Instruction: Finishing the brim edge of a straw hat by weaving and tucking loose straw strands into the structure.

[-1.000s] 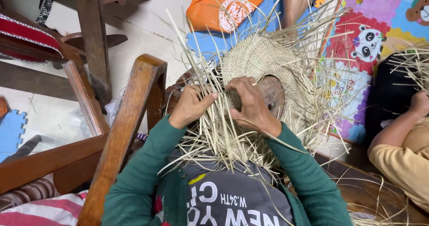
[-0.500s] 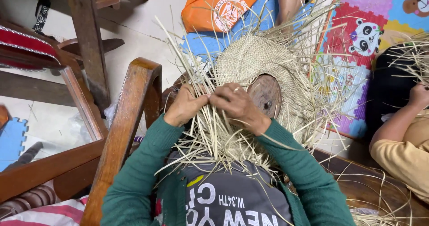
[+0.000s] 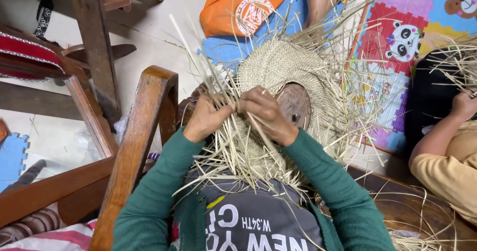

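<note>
Both hands have drawn closer; left hand (image 3: 206,118) and right hand (image 3: 266,113) pinch straw strands (image 3: 238,151) of the woven hat (image 3: 278,67), fingertips now touching.

Orange bag (image 3: 243,7) on floor (image 3: 149,32)

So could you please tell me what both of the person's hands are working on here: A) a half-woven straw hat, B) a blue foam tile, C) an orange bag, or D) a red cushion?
A: the left hand and right hand both grip loose strands at the edge of the straw hat.
</note>
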